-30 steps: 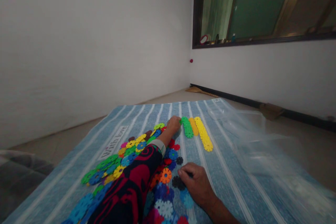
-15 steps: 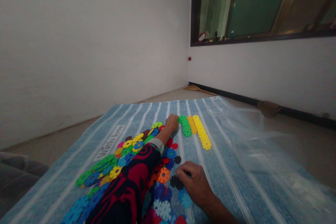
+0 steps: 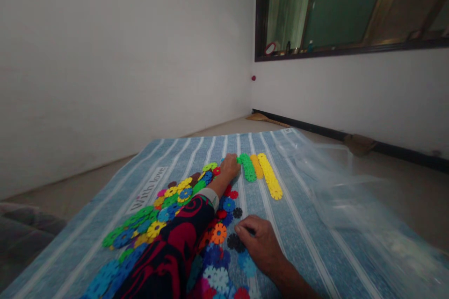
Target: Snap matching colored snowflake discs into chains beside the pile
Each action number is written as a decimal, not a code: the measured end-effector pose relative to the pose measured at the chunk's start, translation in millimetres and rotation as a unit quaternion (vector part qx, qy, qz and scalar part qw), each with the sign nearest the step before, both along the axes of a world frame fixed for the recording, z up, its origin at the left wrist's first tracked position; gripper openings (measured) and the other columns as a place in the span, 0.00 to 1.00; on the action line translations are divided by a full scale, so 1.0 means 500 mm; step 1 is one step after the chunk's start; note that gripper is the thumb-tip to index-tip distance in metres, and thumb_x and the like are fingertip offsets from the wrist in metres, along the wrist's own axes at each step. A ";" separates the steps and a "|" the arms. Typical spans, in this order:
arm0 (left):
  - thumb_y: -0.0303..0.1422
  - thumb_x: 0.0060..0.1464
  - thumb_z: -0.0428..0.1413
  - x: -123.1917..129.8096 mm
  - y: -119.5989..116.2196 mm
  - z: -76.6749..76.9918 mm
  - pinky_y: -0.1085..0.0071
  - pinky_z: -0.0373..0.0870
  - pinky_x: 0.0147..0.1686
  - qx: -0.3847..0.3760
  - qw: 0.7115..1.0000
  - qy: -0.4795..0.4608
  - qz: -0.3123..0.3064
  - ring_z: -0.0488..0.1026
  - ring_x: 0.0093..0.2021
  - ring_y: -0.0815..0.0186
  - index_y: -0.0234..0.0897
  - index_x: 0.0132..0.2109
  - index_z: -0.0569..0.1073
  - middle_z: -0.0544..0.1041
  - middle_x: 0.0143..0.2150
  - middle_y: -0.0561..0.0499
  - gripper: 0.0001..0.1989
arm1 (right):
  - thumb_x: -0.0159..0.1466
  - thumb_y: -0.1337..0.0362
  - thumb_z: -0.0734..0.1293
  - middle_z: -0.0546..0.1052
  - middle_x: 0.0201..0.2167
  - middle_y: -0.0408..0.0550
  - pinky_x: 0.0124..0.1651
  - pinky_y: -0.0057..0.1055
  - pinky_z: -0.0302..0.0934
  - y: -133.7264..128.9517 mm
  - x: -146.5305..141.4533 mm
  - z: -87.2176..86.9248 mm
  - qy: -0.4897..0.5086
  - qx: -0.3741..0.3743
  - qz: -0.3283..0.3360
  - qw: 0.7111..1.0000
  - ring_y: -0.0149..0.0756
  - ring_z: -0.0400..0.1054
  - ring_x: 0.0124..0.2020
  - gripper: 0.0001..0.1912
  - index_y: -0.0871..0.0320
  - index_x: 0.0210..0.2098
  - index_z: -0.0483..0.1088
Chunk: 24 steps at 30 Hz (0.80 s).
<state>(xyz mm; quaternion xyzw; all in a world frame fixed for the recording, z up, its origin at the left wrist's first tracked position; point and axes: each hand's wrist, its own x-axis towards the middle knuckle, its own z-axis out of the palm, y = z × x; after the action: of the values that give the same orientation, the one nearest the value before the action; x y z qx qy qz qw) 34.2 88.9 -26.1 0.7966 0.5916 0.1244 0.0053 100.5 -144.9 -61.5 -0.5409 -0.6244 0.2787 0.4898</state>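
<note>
My left hand (image 3: 230,166), in a patterned sleeve, reaches across the pile of colorful notched discs (image 3: 170,191). Its fingers are closed beside the left end of the green disc row (image 3: 248,169); whatever they hold is hidden. An orange row (image 3: 257,167) and a longer yellow row (image 3: 269,175) of overlapping discs lie to the right of the green one. Nearer the camera, my right hand (image 3: 261,245) rests with curled, closed fingers beside black discs (image 3: 235,242). What it may hold cannot be made out. An orange disc (image 3: 219,233) lies just left of these.
A striped blue cloth (image 3: 298,224) lies under everything, with printed letters at its left. Clear plastic containers (image 3: 336,196) stand along the right side. Beyond are white walls, a window (image 3: 343,4) and a brown object (image 3: 359,144) on the floor.
My left hand has shifted slightly to the right, toward the green row. My right hand and the disc rows look the same.
</note>
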 end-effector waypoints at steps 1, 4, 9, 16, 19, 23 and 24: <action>0.27 0.58 0.50 0.000 0.001 -0.001 0.67 0.70 0.45 -0.001 1.000 -0.001 0.002 0.75 0.50 0.56 0.34 0.49 0.74 0.75 0.50 0.38 0.14 | 0.62 0.65 0.64 0.75 0.25 0.45 0.36 0.27 0.58 0.000 -0.001 0.000 0.001 0.003 -0.004 1.000 0.33 0.70 0.30 0.12 0.59 0.24 0.75; 0.26 0.58 0.49 0.000 0.004 -0.004 0.66 0.70 0.45 -0.003 1.000 -0.003 0.002 0.75 0.50 0.56 0.34 0.48 0.74 0.75 0.50 0.38 0.14 | 0.62 0.65 0.64 0.75 0.24 0.45 0.36 0.27 0.58 0.000 -0.001 0.001 0.002 0.007 -0.009 1.000 0.32 0.69 0.30 0.12 0.58 0.23 0.74; 0.26 0.57 0.50 -0.003 0.005 -0.004 0.69 0.69 0.47 -0.001 1.000 -0.008 -0.004 0.74 0.51 0.58 0.33 0.48 0.75 0.76 0.50 0.39 0.13 | 0.62 0.64 0.63 0.76 0.25 0.45 0.37 0.27 0.59 -0.001 0.003 0.005 0.000 -0.001 0.004 1.000 0.32 0.70 0.31 0.13 0.58 0.24 0.75; 0.27 0.56 0.52 -0.037 -0.015 0.029 0.68 0.68 0.49 0.013 1.000 -0.017 -0.015 0.74 0.50 0.58 0.35 0.50 0.76 0.78 0.48 0.41 0.16 | 0.62 0.64 0.64 0.76 0.25 0.45 0.36 0.27 0.59 -0.001 0.004 0.000 0.000 0.013 -0.002 1.000 0.33 0.70 0.31 0.13 0.58 0.24 0.75; 0.28 0.55 0.52 -0.087 -0.043 0.053 0.69 0.67 0.51 0.019 0.999 -0.016 -0.029 0.74 0.50 0.60 0.35 0.49 0.77 0.78 0.48 0.44 0.15 | 0.62 0.62 0.64 0.77 0.25 0.45 0.37 0.27 0.59 -0.001 0.009 -0.005 -0.001 0.017 0.008 1.000 0.33 0.70 0.31 0.13 0.58 0.25 0.75; 0.31 0.56 0.52 -0.184 -0.111 0.085 0.71 0.67 0.47 0.020 0.999 -0.017 -0.039 0.74 0.44 0.62 0.36 0.40 0.79 0.79 0.40 0.46 0.11 | 0.62 0.60 0.63 0.77 0.26 0.45 0.37 0.27 0.60 -0.002 0.018 -0.005 -0.004 0.010 0.030 1.000 0.33 0.70 0.31 0.13 0.58 0.25 0.75; 0.31 0.55 0.52 -0.210 -0.133 0.092 0.71 0.67 0.46 0.020 0.999 -0.019 -0.039 0.74 0.43 0.62 0.36 0.39 0.79 0.79 0.39 0.47 0.11 | 0.62 0.59 0.63 0.77 0.26 0.45 0.36 0.27 0.60 -0.003 0.020 -0.005 -0.001 0.009 0.029 1.000 0.33 0.70 0.30 0.14 0.58 0.25 0.75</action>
<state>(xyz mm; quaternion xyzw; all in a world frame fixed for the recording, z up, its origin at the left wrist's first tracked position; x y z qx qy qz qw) -70.7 22.6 19.9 0.8163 0.5575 0.1510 0.0051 110.7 -146.5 -64.2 -0.5184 -0.6427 0.2870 0.4856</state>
